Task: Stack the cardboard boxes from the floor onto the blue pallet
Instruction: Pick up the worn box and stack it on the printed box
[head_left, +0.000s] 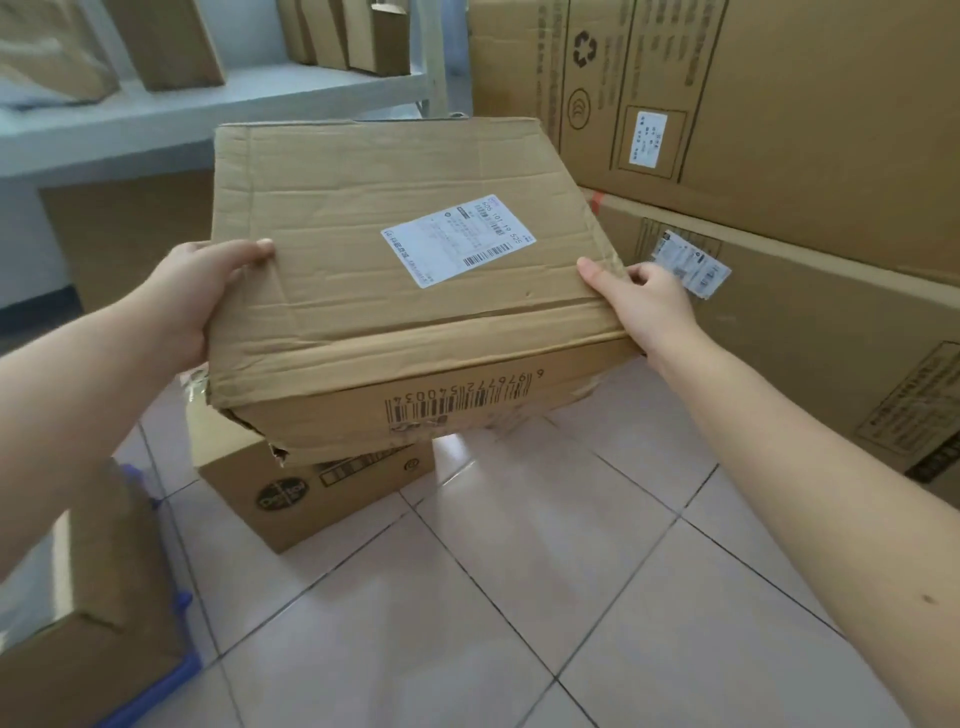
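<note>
With both arms stretched forward, we clamp the worn cardboard box (410, 280) between our hands: the left hand (202, 296) grips its left edge, thumb on top, and the right hand (644, 306) grips its right edge. Below the hands, a smaller box (311, 493) sits on the tiled floor (519, 597).

Brown creased carton (395, 291) wears a white label (457, 241) and black barcode (462, 400); pale pink tiles (519, 597), blue pallet (156, 686) edge.
</note>
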